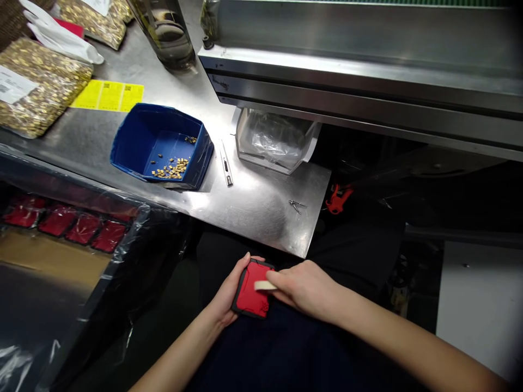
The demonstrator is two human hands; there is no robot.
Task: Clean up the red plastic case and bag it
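Note:
My left hand [225, 296] is closed around the left edge of a flat red case with a black rim [250, 296], held over my lap below the metal bench. Its red face is turned up, with a small dark mark near the lower right corner. Between the fingers of my right hand [304, 288] is a short cream-coloured strip [262, 285], slightly blurred, its free end over the red face. Whether the strip touches that face I cannot tell. My right fingertips are partly hidden behind the strip and the hand.
On the metal bench [253, 201] are a blue bin [134, 136] of small brass pieces, a utility knife [226, 166], small nippers [296, 206] and a grey bin [265, 162] with clear plastic. Wrapped red cases [84, 227] lie in a lined box at left. A metal machine frame [347, 90] overhangs.

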